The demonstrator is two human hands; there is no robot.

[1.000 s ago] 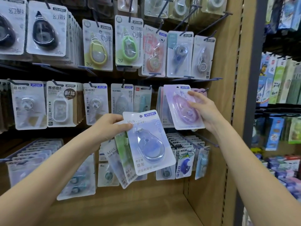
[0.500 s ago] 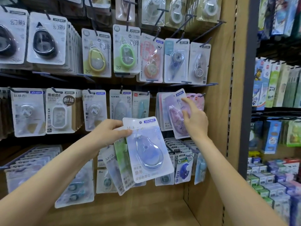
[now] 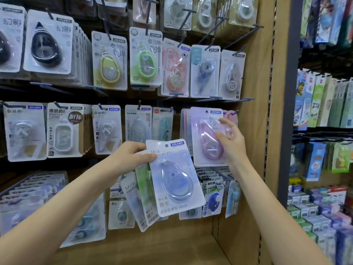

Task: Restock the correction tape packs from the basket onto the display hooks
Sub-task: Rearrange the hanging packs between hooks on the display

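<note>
My left hand (image 3: 131, 155) grips a fan of correction tape packs by their top corners. The front one is a blue pack (image 3: 175, 178), with a green pack (image 3: 143, 175) and a pale pack (image 3: 131, 196) behind it. A purple pack (image 3: 208, 136) hangs on a display hook in the middle row, right of centre. My right hand (image 3: 230, 138) is at that pack's right edge, fingers spread loosely, fingertips at its blister. The basket is out of view.
Rows of carded correction tapes fill the pegboard, with bare hook ends (image 3: 246, 99) sticking out above the purple pack. A wooden side panel (image 3: 267, 131) stands just right of my right hand. A wooden shelf (image 3: 152, 251) lies below. Another stocked rack (image 3: 324, 111) is at far right.
My right hand pushed the purple pack onto the hook and has now loosened its hold, fingers spreading. The pack hangs straight. My left hand kept its fan of packs nearly still.
</note>
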